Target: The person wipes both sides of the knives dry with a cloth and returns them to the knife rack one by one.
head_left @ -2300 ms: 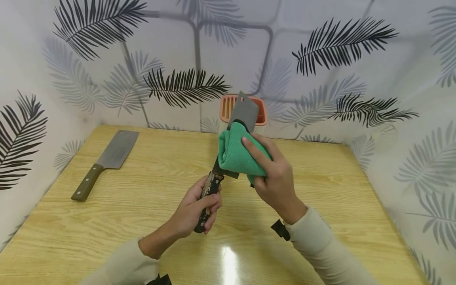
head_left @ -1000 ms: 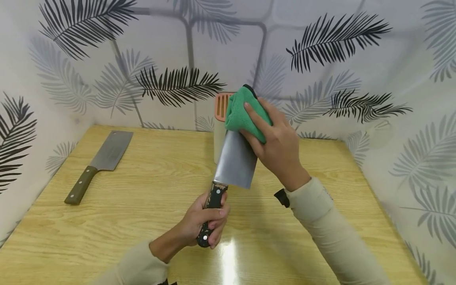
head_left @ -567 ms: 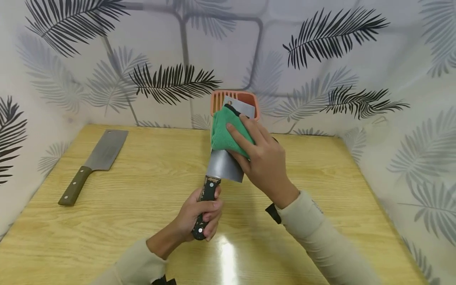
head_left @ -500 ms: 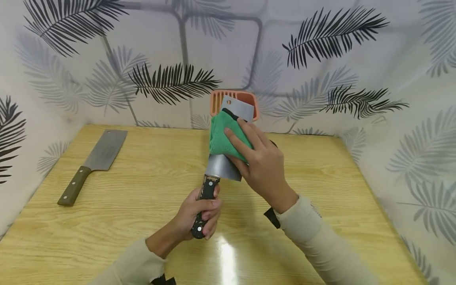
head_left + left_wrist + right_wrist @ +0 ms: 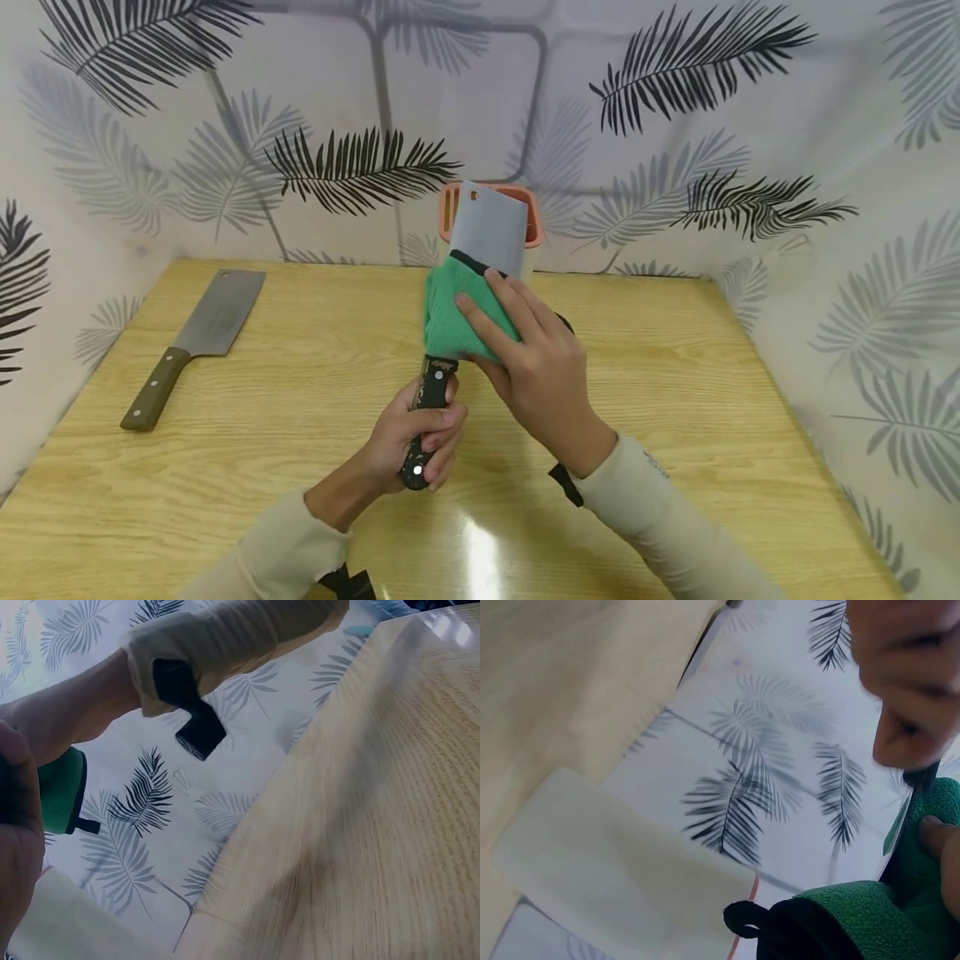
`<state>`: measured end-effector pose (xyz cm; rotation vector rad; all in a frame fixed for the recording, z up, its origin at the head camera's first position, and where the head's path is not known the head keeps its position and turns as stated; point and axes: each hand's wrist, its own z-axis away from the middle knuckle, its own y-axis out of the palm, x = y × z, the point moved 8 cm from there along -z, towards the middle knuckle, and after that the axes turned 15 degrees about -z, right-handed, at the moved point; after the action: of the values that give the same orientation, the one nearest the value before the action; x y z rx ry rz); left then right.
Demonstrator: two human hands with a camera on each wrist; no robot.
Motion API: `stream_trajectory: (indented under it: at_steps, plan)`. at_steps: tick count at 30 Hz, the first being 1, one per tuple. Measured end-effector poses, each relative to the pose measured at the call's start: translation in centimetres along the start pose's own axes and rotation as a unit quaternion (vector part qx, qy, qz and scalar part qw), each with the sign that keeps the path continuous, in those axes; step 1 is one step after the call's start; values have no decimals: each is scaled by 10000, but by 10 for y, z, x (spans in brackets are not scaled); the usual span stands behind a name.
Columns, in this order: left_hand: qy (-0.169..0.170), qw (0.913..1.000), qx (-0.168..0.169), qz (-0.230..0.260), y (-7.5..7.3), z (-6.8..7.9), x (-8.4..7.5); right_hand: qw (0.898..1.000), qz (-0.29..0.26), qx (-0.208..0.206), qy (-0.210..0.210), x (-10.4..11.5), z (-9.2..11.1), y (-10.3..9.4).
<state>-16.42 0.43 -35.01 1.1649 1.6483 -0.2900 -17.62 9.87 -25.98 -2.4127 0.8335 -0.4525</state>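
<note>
A cleaver (image 5: 491, 225) with a worn black handle is held up over the table, its blade pointing away from me. My left hand (image 5: 408, 433) grips that handle, thumb across it. With my right hand (image 5: 543, 358) I hold a folded green cloth (image 5: 465, 321) with black edging against the blade, down by the handle. The far half of the blade shows bare beyond the cloth. In the right wrist view the cloth (image 5: 862, 915) wraps the blade's lower part, and the thumb presses it from the other side.
A second cleaver (image 5: 221, 312) with an olive-brown handle lies on the wooden table (image 5: 300, 333) at the left. Behind the raised blade stands a cream holder with an orange slotted rim (image 5: 532, 225), partly hidden. A leaf-patterned curtain (image 5: 337, 83) surrounds the back and sides.
The cloth has gone up near the blade's far end, then slid back down to the handle end, baring the far half. My left hand keeps its grip on the handle.
</note>
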Motion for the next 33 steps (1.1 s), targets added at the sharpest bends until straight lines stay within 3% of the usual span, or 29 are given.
stream_trajectory:
  at_steps: [10, 14, 19, 26, 33]
  plan:
    - [-306, 9994, 147, -70, 12, 6, 10, 9975, 140, -196, 665, -55, -39, -15]
    - [-356, 9992, 143, -66, 13, 7, 13, 9961, 317, -218, 791, -65, -45, -17]
    - [-345, 9992, 133, -145, 12, 6, 13, 9973, 439, -272, 528, -59, -41, -16]
    - [-181, 9997, 25, -174, 6, 5, 9, 9986, 437, -201, 223, -32, -24, -7]
    - [-81, 9997, -199, -144, 1, 3, 7, 9993, 301, 12, 201, -14, -9, 3]
